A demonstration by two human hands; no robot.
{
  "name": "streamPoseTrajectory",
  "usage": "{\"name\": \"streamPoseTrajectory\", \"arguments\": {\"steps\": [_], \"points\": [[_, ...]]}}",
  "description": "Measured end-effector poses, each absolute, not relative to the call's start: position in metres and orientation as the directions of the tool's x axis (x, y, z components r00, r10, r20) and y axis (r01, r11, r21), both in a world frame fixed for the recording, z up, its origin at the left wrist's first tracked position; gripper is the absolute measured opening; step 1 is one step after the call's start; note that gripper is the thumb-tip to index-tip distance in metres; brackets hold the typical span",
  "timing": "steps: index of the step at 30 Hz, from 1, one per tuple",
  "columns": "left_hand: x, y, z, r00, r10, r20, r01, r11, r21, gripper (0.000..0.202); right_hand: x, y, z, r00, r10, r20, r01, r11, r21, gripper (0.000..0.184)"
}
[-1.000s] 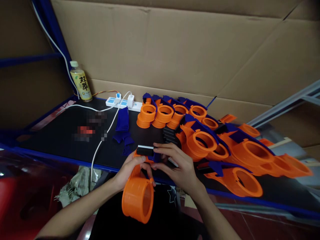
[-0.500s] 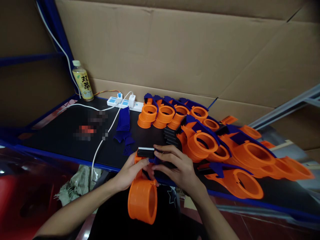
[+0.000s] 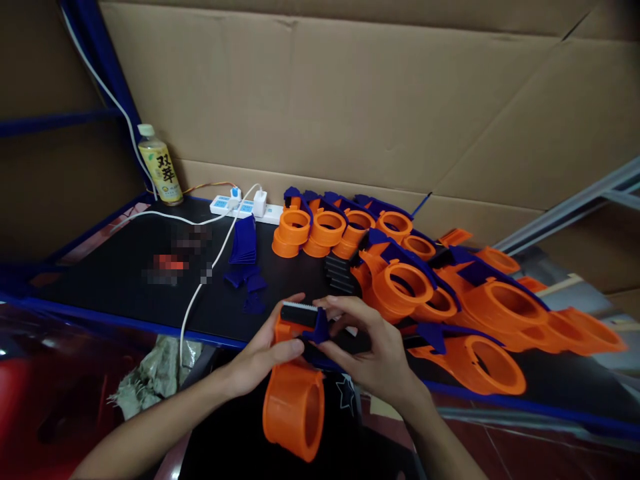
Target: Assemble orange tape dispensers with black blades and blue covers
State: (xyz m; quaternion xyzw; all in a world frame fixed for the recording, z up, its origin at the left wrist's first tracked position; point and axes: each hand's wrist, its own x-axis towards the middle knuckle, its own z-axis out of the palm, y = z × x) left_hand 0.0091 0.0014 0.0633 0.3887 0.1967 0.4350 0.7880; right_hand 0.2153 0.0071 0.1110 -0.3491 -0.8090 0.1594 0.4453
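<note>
An orange tape dispenser (image 3: pixel 293 413) hangs with its round hub down in front of my body. My left hand (image 3: pixel 260 360) is closed round its upper arm, thumb across the front. A black holder with a white toothed blade (image 3: pixel 300 312) sits at its top end. My right hand (image 3: pixel 375 353) pinches a dark blue plastic part (image 3: pixel 321 327) against the right side of the dispenser, beside the blade. Whether that part is seated I cannot tell. Loose blue pieces (image 3: pixel 247 283) and a stack of blue plates (image 3: pixel 244 240) lie on the black table beyond my left hand.
Several orange and blue tape dispensers (image 3: pixel 400 293) crowd the table's right side. Black blade holders (image 3: pixel 341 275) lie beside them. A power strip (image 3: pixel 245 208) with white cables and a drink bottle (image 3: pixel 163 167) stand at the back. A cardboard wall (image 3: pixel 310 93) rises behind.
The dispenser has shifted slightly right and down in my left hand. My right fingers have moved outward, so the blue part beside the blade shows more and stands more upright.
</note>
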Motion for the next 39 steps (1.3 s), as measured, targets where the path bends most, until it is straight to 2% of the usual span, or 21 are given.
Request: {"name": "streamPoseTrajectory", "arguments": {"steps": [3, 7, 9, 11, 14, 16, 17, 19, 20, 22, 32, 39], "points": [[0.011, -0.003, 0.072, 0.445, 0.893, 0.06, -0.516, 0.201, 0.833, 0.068, 0.214, -0.001, 0.123, -0.39, 0.684, 0.617, 0.504, 0.719, -0.478, 0.064], [0.016, -0.006, 0.082, 0.351, 0.934, 0.067, -0.422, 0.094, 0.902, 0.048, 0.203, -0.01, 0.142, -0.517, 0.692, 0.503, 0.541, 0.72, -0.434, 0.059], [0.016, -0.005, 0.083, 0.292, 0.956, 0.006, -0.442, 0.13, 0.887, 0.035, 0.197, -0.007, 0.154, -0.573, 0.701, 0.424, 0.514, 0.711, -0.48, 0.057], [0.015, -0.005, 0.082, 0.284, 0.956, -0.073, -0.506, 0.214, 0.836, 0.031, 0.192, 0.006, 0.164, -0.566, 0.731, 0.381, 0.488, 0.67, -0.56, 0.054], [0.01, -0.004, 0.079, 0.314, 0.942, -0.121, -0.613, 0.298, 0.732, 0.039, 0.181, 0.045, 0.172, -0.407, 0.81, 0.422, 0.48, 0.582, -0.656, 0.031], [0.007, -0.005, 0.076, 0.295, 0.951, -0.097, -0.676, 0.279, 0.682, 0.045, 0.168, 0.076, 0.169, -0.377, 0.828, 0.415, 0.511, 0.56, -0.653, 0.025], [0.006, -0.005, 0.075, 0.281, 0.956, -0.08, -0.701, 0.262, 0.664, 0.047, 0.159, 0.091, 0.166, -0.409, 0.829, 0.381, 0.552, 0.557, -0.621, 0.024], [0.003, -0.007, 0.073, 0.266, 0.962, -0.062, -0.73, 0.243, 0.638, 0.051, 0.137, 0.115, 0.159, -0.461, 0.837, 0.295, 0.683, 0.547, -0.484, 0.026], [0.002, -0.007, 0.072, 0.268, 0.961, -0.062, -0.736, 0.246, 0.631, 0.052, 0.125, 0.125, 0.155, -0.457, 0.85, 0.262, 0.748, 0.527, -0.404, 0.028], [-0.001, -0.006, 0.071, 0.289, 0.955, -0.069, -0.737, 0.269, 0.62, 0.054, 0.104, 0.14, 0.148, -0.436, 0.871, 0.227, 0.81, 0.489, -0.323, 0.032], [-0.008, -0.001, 0.068, 0.355, 0.934, 0.025, -0.783, 0.283, 0.554, 0.06, 0.06, 0.174, 0.131, -0.344, 0.927, 0.15, 0.92, 0.365, -0.141, 0.036], [-0.006, 0.001, 0.067, 0.356, 0.934, 0.021, -0.788, 0.288, 0.543, 0.058, 0.062, 0.168, 0.14, -0.346, 0.92, 0.183, 0.93, 0.362, -0.065, 0.035]]}}
